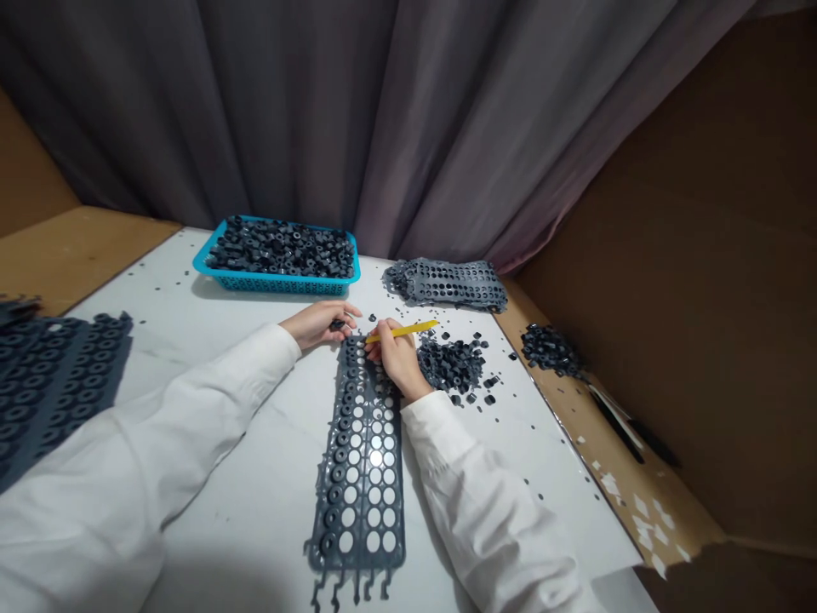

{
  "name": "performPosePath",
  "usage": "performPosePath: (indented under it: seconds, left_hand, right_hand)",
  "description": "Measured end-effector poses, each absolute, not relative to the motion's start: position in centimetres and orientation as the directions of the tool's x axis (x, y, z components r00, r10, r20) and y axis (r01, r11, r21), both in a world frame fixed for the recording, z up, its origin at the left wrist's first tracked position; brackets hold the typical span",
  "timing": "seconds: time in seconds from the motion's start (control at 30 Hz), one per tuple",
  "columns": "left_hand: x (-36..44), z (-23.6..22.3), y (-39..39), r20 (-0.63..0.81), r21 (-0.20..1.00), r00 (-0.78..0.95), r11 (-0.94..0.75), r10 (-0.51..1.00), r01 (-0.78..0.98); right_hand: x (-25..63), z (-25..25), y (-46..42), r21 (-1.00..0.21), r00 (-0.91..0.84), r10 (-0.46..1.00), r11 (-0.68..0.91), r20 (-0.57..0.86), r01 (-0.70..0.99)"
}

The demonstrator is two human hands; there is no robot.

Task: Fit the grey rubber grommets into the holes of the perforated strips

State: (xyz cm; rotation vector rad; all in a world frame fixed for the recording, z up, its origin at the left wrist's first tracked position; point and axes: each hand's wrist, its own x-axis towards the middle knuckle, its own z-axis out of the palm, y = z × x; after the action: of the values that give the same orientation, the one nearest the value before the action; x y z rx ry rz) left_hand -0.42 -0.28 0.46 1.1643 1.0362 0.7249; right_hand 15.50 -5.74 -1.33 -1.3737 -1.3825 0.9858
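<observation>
A dark grey perforated rubber strip point(361, 451) lies lengthwise on the white table top point(255, 477), with small dark grommets seated in some holes on its left side and at its far end. My left hand point(316, 324) is just beyond the strip's far end, pinching a small dark grommet point(337, 324). My right hand point(399, 358) rests over the strip's far right corner, shut on a yellow pointed stick point(402, 332) whose tip reaches the strip. A loose heap of dark grommets point(450, 364) lies to the right of that hand.
A blue plastic basket point(277, 255) full of dark grommets stands at the table's far side. A stack of perforated strips point(447, 285) lies to its right, and more strips point(51, 383) lie at the left. Another heap point(550, 350) sits on a wooden ledge point(638, 477) at the right, by a cardboard wall point(664, 213).
</observation>
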Motion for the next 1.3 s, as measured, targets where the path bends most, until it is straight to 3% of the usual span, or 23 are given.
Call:
performPosePath:
  seconds: [0.17,0.27,0.33,0.4,0.67,0.8,1.07,1.13,1.3]
  left_hand:
    - [-0.4,-0.7,-0.1,-0.213,0.975,0.303,0.184,0.929,0.121]
    - [-0.7,-0.8,-0.1,-0.047,0.947,0.386,-0.081,0.921,0.309]
    - [-1.0,-0.7,-0.1,0.049,0.835,0.484,-0.302,0.874,0.46]
    - [-1.2,-0.5,-0.1,0.058,0.739,0.553,-0.408,0.831,0.536]
    - [-1.4,0.5,-0.1,0.124,0.419,0.808,-0.769,0.576,0.483]
    - [-1.2,1.0,-0.6,0.084,0.312,0.848,-0.822,0.523,0.476]
    - [-0.6,0.7,-0.8,0.086,0.222,0.824,-0.817,0.56,0.532]
    - [-0.7,0.5,-0.6,0.11,0.239,0.808,-0.805,0.578,0.543]
    - [-1.3,-0.4,0.1,0.19,0.418,0.773,-0.762,0.606,0.495]
  right_hand:
    - [15.0,-1.6,-5.7,-0.954,0.022,0.997,0.07,0.08,0.292]
    - [15.0,-1.8,-5.7,-0.943,0.015,0.995,0.093,0.103,0.319]
    - [15.1,-1.8,-5.7,-0.937,0.01,0.994,0.102,0.111,0.334]
    - [15.1,-1.8,-5.7,-0.927,0.006,0.992,0.113,0.123,0.358]
    - [14.6,-2.0,-5.3,-0.828,-0.005,0.977,0.184,0.214,0.53]
    - [14.5,-2.1,-5.2,-0.799,0.01,0.975,0.175,0.221,0.575]
    - [14.7,-1.9,-5.3,-0.789,0.028,0.977,0.155,0.213,0.595]
    - [14.7,-1.9,-5.3,-0.781,0.028,0.975,0.16,0.221,0.604]
    - [14.7,-2.2,-5.0,-0.768,0.022,0.975,0.159,0.22,0.621]
